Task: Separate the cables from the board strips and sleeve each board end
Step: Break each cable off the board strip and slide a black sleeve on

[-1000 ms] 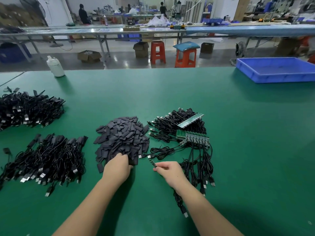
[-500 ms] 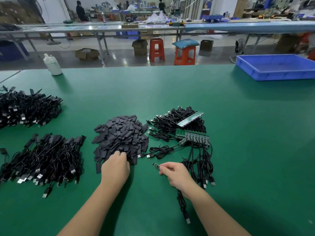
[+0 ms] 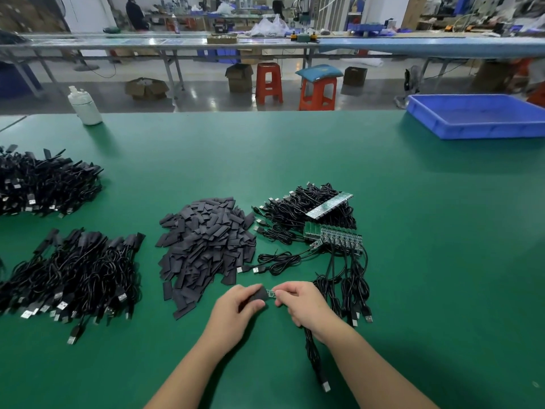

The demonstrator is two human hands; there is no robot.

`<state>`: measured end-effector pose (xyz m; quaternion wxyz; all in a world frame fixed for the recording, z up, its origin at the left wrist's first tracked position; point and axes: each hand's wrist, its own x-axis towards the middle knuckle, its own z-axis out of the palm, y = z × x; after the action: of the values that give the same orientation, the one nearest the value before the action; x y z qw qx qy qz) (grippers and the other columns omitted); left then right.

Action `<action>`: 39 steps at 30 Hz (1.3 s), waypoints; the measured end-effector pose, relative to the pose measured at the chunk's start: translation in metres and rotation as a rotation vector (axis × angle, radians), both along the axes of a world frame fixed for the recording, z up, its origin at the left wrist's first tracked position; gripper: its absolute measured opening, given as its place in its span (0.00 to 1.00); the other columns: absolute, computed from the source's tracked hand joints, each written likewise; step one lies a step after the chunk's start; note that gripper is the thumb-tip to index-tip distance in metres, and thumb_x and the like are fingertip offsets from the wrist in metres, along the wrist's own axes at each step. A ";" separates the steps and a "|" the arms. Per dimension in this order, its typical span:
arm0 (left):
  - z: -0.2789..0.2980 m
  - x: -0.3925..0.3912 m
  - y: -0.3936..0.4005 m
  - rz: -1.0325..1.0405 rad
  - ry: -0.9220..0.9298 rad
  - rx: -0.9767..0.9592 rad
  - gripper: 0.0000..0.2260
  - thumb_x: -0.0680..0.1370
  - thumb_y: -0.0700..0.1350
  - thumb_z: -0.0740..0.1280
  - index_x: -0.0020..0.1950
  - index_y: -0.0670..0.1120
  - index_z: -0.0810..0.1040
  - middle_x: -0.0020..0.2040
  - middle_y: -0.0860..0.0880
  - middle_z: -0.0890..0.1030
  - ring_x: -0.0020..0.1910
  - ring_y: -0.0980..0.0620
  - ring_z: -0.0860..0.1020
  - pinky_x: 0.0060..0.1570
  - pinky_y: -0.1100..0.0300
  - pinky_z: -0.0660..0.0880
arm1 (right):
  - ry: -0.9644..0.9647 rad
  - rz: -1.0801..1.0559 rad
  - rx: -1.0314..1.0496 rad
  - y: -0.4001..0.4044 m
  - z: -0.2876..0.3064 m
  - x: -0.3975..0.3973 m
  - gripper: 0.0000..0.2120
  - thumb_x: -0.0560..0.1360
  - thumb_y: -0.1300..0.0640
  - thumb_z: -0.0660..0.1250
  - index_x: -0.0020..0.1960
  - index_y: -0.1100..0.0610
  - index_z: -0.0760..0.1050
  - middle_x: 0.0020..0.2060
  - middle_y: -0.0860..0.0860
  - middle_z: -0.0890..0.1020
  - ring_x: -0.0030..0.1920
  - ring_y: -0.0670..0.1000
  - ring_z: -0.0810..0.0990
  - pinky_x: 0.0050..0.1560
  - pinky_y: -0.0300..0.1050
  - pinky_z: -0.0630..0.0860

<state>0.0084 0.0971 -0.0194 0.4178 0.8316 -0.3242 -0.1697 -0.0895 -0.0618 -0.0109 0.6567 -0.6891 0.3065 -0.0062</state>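
Fingers (image 3: 259,302) of left hand (image 3: 236,311) pinch a sleeve (image 3: 259,295), right hand (image 3: 303,302) grips board end (image 3: 271,293) beside sleeve pile (image 3: 206,240); sleeving step, next push sleeve on.

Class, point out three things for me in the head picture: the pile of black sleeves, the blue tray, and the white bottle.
pile of black sleeves (image 3: 206,243): head view, middle of the heap.
blue tray (image 3: 483,131): head view, its near wall.
white bottle (image 3: 85,107): head view, on its body.

My left hand (image 3: 236,309) left sleeve pile (image 3: 206,249), now pinching one black sleeve (image 3: 259,295). Came over to right hand (image 3: 303,302); sleeve mouth meets small board end (image 3: 271,293) held there.
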 end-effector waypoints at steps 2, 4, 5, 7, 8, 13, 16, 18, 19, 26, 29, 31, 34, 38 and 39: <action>-0.001 -0.004 0.001 0.013 -0.057 -0.004 0.14 0.77 0.46 0.72 0.63 0.50 0.81 0.45 0.56 0.79 0.47 0.64 0.76 0.48 0.76 0.67 | 0.011 0.012 -0.025 -0.001 -0.001 0.000 0.07 0.81 0.58 0.64 0.52 0.53 0.81 0.39 0.49 0.83 0.22 0.46 0.66 0.24 0.41 0.65; -0.002 -0.008 0.000 0.060 -0.123 -0.045 0.13 0.77 0.44 0.72 0.61 0.48 0.82 0.45 0.57 0.79 0.46 0.65 0.75 0.48 0.77 0.66 | 0.010 0.003 -0.045 0.000 -0.003 0.001 0.07 0.81 0.58 0.63 0.52 0.53 0.80 0.39 0.50 0.82 0.23 0.46 0.67 0.25 0.41 0.66; -0.003 -0.011 -0.001 0.082 -0.147 -0.068 0.12 0.77 0.43 0.72 0.60 0.47 0.83 0.45 0.57 0.80 0.46 0.65 0.76 0.48 0.77 0.67 | 0.001 -0.009 -0.045 0.000 -0.003 0.001 0.08 0.82 0.58 0.62 0.52 0.53 0.80 0.39 0.50 0.81 0.23 0.46 0.67 0.25 0.41 0.66; -0.003 -0.014 -0.001 0.110 -0.179 -0.101 0.10 0.77 0.41 0.71 0.58 0.46 0.84 0.45 0.58 0.80 0.46 0.65 0.76 0.49 0.76 0.67 | -0.018 -0.023 -0.038 0.000 -0.005 0.002 0.08 0.82 0.59 0.60 0.52 0.52 0.78 0.40 0.50 0.79 0.23 0.44 0.67 0.25 0.41 0.66; -0.004 -0.014 -0.001 0.119 -0.192 -0.112 0.09 0.77 0.41 0.71 0.57 0.46 0.84 0.45 0.59 0.80 0.46 0.66 0.76 0.49 0.76 0.67 | -0.023 -0.019 -0.037 0.000 -0.005 0.002 0.08 0.82 0.59 0.60 0.52 0.51 0.78 0.40 0.50 0.79 0.23 0.44 0.66 0.25 0.41 0.66; -0.004 -0.015 0.000 0.135 -0.225 -0.142 0.08 0.75 0.39 0.72 0.53 0.47 0.85 0.44 0.64 0.80 0.48 0.67 0.76 0.49 0.78 0.67 | -0.007 0.036 -0.074 -0.002 -0.007 0.000 0.07 0.82 0.57 0.62 0.52 0.53 0.79 0.39 0.49 0.81 0.23 0.46 0.67 0.27 0.42 0.68; -0.005 -0.015 0.000 0.145 -0.215 -0.150 0.09 0.75 0.39 0.73 0.53 0.48 0.86 0.44 0.66 0.79 0.48 0.68 0.77 0.49 0.79 0.67 | -0.018 0.034 -0.050 -0.003 -0.007 -0.001 0.07 0.81 0.57 0.63 0.54 0.54 0.80 0.38 0.49 0.81 0.23 0.46 0.67 0.26 0.41 0.69; -0.006 -0.015 0.000 0.155 -0.208 -0.151 0.09 0.74 0.39 0.74 0.54 0.48 0.86 0.45 0.67 0.80 0.48 0.69 0.77 0.49 0.79 0.67 | -0.018 0.030 -0.032 -0.004 -0.008 -0.001 0.07 0.81 0.58 0.63 0.54 0.54 0.80 0.38 0.50 0.81 0.23 0.46 0.67 0.26 0.41 0.69; -0.007 -0.014 0.000 0.161 -0.204 -0.151 0.09 0.74 0.39 0.74 0.54 0.48 0.86 0.45 0.66 0.80 0.48 0.69 0.77 0.49 0.79 0.67 | -0.017 0.034 -0.031 -0.004 -0.008 -0.001 0.07 0.81 0.58 0.63 0.54 0.54 0.80 0.38 0.50 0.81 0.23 0.46 0.68 0.26 0.41 0.69; -0.010 -0.013 -0.001 0.117 -0.174 -0.126 0.10 0.75 0.41 0.74 0.55 0.48 0.85 0.46 0.59 0.83 0.47 0.64 0.79 0.50 0.74 0.71 | -0.009 0.042 -0.045 -0.004 -0.008 -0.002 0.07 0.81 0.58 0.62 0.52 0.55 0.80 0.36 0.49 0.81 0.23 0.46 0.68 0.26 0.41 0.68; -0.007 -0.011 -0.001 0.112 -0.148 -0.125 0.10 0.75 0.41 0.74 0.55 0.48 0.85 0.45 0.60 0.83 0.48 0.64 0.78 0.50 0.74 0.70 | 0.009 0.075 -0.068 -0.004 -0.006 -0.002 0.07 0.81 0.58 0.62 0.51 0.53 0.80 0.35 0.48 0.80 0.22 0.47 0.68 0.27 0.40 0.69; -0.004 -0.009 -0.001 0.117 -0.105 -0.122 0.10 0.74 0.40 0.74 0.54 0.49 0.86 0.45 0.61 0.83 0.47 0.65 0.78 0.51 0.73 0.71 | 0.018 0.103 -0.094 -0.003 -0.006 -0.002 0.08 0.81 0.57 0.62 0.50 0.52 0.80 0.34 0.49 0.80 0.22 0.47 0.68 0.28 0.40 0.70; 0.002 -0.002 -0.001 0.055 -0.081 -0.065 0.10 0.75 0.42 0.74 0.55 0.50 0.85 0.46 0.60 0.82 0.46 0.66 0.78 0.50 0.74 0.70 | 0.027 0.120 -0.114 -0.004 -0.006 -0.002 0.08 0.81 0.57 0.63 0.50 0.50 0.80 0.33 0.48 0.80 0.22 0.47 0.69 0.28 0.41 0.71; 0.005 0.004 0.000 -0.126 -0.201 0.053 0.11 0.77 0.45 0.71 0.59 0.50 0.83 0.49 0.57 0.82 0.48 0.60 0.78 0.51 0.73 0.69 | 0.036 0.143 -0.132 -0.003 -0.009 -0.001 0.08 0.81 0.55 0.63 0.49 0.48 0.80 0.34 0.45 0.82 0.23 0.47 0.70 0.27 0.42 0.71; 0.005 0.005 0.001 -0.156 -0.242 0.082 0.11 0.78 0.46 0.70 0.60 0.51 0.83 0.50 0.56 0.82 0.49 0.58 0.78 0.52 0.69 0.71 | 0.039 0.155 -0.143 -0.003 -0.010 0.000 0.08 0.81 0.55 0.63 0.49 0.48 0.80 0.35 0.44 0.83 0.23 0.47 0.70 0.27 0.42 0.72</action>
<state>0.0138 0.0978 -0.0144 0.3270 0.8346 -0.4286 -0.1132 -0.0896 -0.0646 -0.0213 0.5983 -0.7557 0.2638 0.0359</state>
